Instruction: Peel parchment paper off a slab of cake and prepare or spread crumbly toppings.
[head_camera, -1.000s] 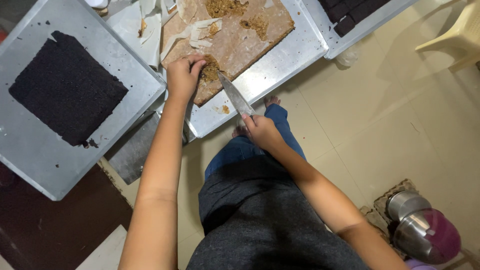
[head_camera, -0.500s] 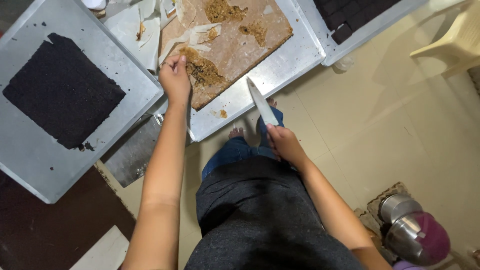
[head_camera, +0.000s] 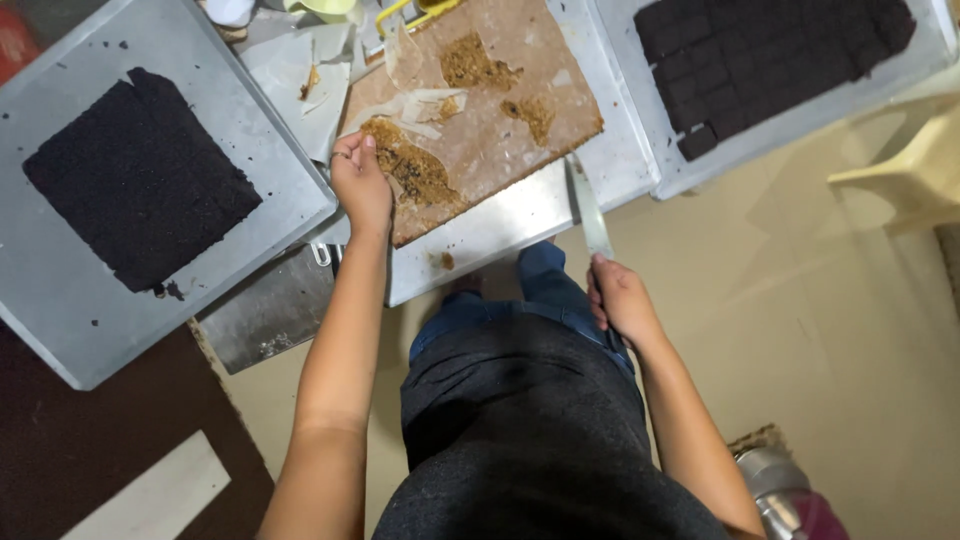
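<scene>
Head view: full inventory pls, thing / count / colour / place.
Metal trays: three, grey, left, centre, upper right.
Uncut cake slab: one, near-black, left tray.
Cut cake squares: one batch, dark brown, upper-right tray.
Brown board: one, crumb-smeared, centre tray.
Paper scraps: several, white, top centre.
Knife: one, silver blade, over centre tray's edge.
Chair: one, cream, right.
Flask: one, steel and pink, bottom right.
Left hand: on the board's left edge.
Right hand: holds the knife.

Even, warm indoor light — soft shadows, mild glare on metal, slight blur.
</scene>
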